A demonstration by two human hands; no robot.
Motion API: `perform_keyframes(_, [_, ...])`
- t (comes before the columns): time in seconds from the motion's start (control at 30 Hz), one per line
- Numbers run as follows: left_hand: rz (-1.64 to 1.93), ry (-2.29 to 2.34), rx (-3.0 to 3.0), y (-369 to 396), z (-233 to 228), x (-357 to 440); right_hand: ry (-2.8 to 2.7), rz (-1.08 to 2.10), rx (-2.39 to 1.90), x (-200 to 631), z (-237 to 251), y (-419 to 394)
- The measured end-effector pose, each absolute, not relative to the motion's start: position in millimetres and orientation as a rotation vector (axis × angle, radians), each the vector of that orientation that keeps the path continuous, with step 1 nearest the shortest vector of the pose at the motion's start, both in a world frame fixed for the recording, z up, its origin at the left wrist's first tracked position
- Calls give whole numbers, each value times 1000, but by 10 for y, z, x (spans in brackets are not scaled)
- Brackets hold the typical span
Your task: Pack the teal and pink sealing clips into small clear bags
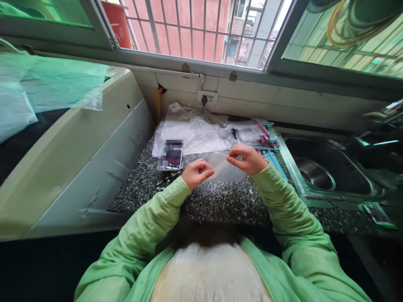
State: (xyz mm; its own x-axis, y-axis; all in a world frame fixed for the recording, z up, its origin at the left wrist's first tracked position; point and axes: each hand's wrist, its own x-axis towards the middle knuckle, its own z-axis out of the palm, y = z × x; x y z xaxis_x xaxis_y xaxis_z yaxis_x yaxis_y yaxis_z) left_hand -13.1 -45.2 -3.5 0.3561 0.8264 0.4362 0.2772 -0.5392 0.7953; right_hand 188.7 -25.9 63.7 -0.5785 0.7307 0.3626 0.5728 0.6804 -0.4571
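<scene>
A small clear plastic bag is stretched above the speckled countertop. My left hand pinches its left edge between thumb and fingers. At the upper right edge, my right hand grips the same bag, fingers curled and thumb pressed in. Beyond my hands lie clear plastic bags and sheets in a loose pile. Just past my right hand are pink and blue strips, some in clear packaging, with more blue strips lying on the counter. Left of my left hand rests a phone, its screen partly blurred.
To the right is a metal sink with a steel bowl inside. A large pale appliance stands on the left, with greenish plastic over it. A wall socket with a plug is under the barred window. A small packet lies front right.
</scene>
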Motion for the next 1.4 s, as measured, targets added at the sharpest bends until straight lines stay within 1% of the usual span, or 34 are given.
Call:
perform_keyframes(0.2, [1198, 900, 1962, -465, -164, -105, -2338, 459, -1045, 1951, 672, -214])
perform_keyframes(0.43, [1242, 863, 2036, -480, -169, -87, -2319, 698, -1002, 1882, 700, -213])
perform_keyframes(1.0, [1238, 932, 2038, -492, -156, -79, -2226, 519, -988, 1831, 676, -223])
perform_keyframes(1.4, [1280, 853, 2175, -545, -169, -74, -2199, 562, -1019, 1845, 645, -211])
